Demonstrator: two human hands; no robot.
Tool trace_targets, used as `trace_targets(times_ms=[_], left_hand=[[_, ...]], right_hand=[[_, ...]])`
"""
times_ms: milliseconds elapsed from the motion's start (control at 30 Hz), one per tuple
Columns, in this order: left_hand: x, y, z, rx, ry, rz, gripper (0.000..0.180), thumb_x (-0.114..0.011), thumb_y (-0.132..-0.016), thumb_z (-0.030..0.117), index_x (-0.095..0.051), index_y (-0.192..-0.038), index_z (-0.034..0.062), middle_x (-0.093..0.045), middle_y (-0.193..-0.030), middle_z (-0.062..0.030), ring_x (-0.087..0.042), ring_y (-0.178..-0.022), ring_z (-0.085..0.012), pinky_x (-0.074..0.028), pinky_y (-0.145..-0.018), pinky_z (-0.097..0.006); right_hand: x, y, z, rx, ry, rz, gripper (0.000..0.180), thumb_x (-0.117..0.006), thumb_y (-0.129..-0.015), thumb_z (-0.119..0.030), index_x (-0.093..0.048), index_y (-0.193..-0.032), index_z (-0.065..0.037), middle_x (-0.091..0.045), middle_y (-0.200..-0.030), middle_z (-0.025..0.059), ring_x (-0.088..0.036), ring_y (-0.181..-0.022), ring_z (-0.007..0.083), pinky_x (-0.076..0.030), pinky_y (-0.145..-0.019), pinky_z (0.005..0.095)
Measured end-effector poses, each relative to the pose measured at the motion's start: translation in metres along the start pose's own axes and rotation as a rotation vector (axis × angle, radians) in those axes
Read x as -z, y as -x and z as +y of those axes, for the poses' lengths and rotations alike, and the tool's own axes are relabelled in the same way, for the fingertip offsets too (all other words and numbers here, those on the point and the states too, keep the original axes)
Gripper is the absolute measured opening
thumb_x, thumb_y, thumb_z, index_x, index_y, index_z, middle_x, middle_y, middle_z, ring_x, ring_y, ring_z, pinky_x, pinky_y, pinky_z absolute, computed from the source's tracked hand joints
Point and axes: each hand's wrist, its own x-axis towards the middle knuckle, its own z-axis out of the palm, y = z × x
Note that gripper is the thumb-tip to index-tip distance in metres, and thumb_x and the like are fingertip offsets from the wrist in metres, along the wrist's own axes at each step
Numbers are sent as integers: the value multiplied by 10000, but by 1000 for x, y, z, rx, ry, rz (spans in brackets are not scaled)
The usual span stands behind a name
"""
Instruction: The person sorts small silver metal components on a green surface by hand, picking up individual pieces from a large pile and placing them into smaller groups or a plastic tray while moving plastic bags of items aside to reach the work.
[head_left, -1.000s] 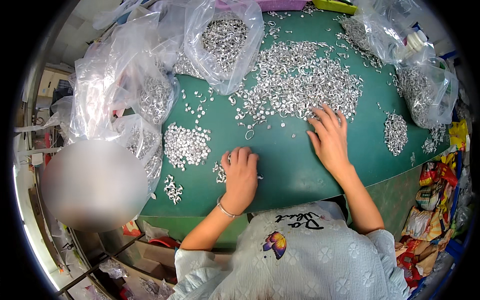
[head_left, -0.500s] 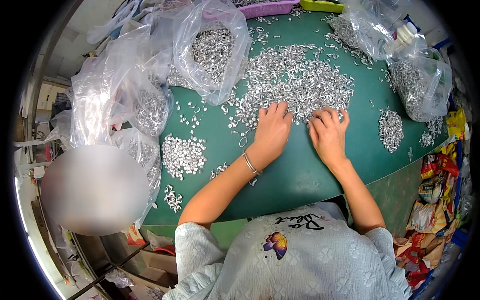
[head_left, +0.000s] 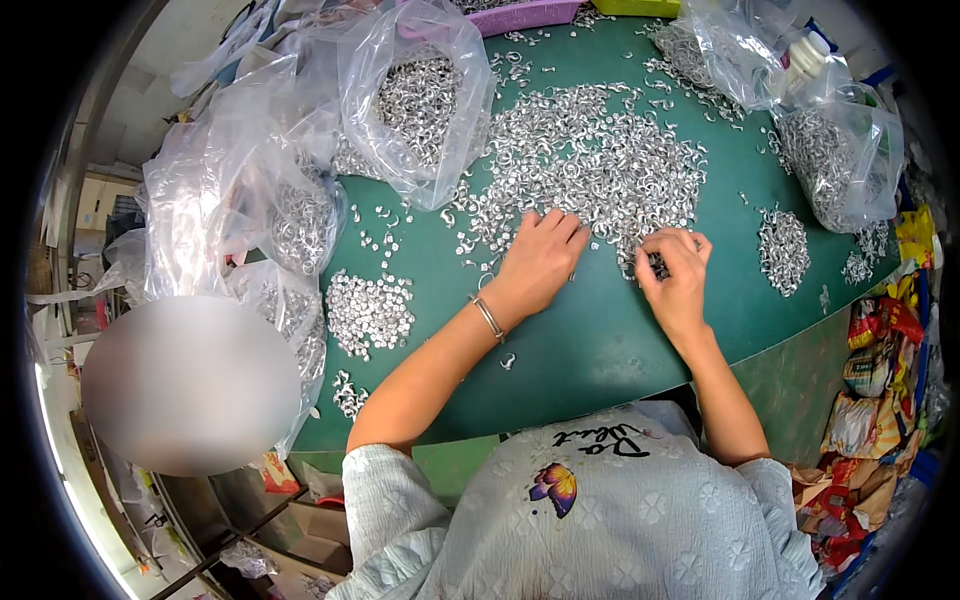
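Big heap of small silvery metal ring parts sprawls across the green bench, long axis running roughly 9 to 3 o'clock. Left hand lies flat and open on the heap's 6 o'clock edge, fingers pointing to 1 o'clock. Right hand, just beside it, has its grip pinched narrow on a few pieces.

Small shiny metal rings lie heaped on a smooth, matt green table. At ten and two o'clock, glossy, crinkled clear plastic bags hold more. A metal bracelet glints; the shirt is soft textured cloth.
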Motion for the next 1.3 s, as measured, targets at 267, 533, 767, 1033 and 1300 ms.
trace_targets(times_ms=[267, 533, 767, 1033, 1300], left_hand=[[-3, 1, 1, 192, 334, 185, 143, -631, -720, 27, -595, -858, 9, -580, -871, -93, -549, -820, -280, -426, -738, -368], [7, 2, 1, 667, 1066, 85, 132, -611, -823, 50, -587, -929, -26, -649, -931, -122, -636, -820, -190, -494, -703, -269], [21, 7, -10, 878, 1509, 67, 170, -584, -852, 33, -549, -1009, -22, -648, -933, -125, -648, -778, -167, -514, -684, -235], [19, 6, -3, 621, 907, 261, 165, -581, -819, -46, -550, -981, -38, -667, -841, -91, -662, -769, -152, -516, -628, -242], [13, 13, -9, 739, 1009, 207, 70, -605, -822, 2, -604, -882, -33, -658, -810, -66, -641, -713, -119, -468, -576, -203]], right_hand=[[16, 6, -28, -221, -222, -64, 120, -664, -692, 2, -606, -774, -63, -623, -758, 38, -558, -728, 200, -376, -721, 326], [-6, 32, -52, 112, -218, -437, 147, -688, -707, -100, -618, -826, -47, -573, -833, 55, -504, -795, 245, -360, -701, 356], [-13, -13, -24, 69, 348, -205, 133, -651, -722, -102, -609, -836, -48, -552, -896, 53, -486, -924, 229, -336, -821, 403], [-13, -14, -21, 195, 159, -168, 104, -642, -709, -41, -581, -787, -69, -566, -820, 31, -519, -852, 214, -315, -836, 408], [-16, 27, -63, 89, -262, -420, 107, -646, -720, -26, -600, -814, -45, -576, -774, 46, -529, -797, 232, -360, -754, 355]])
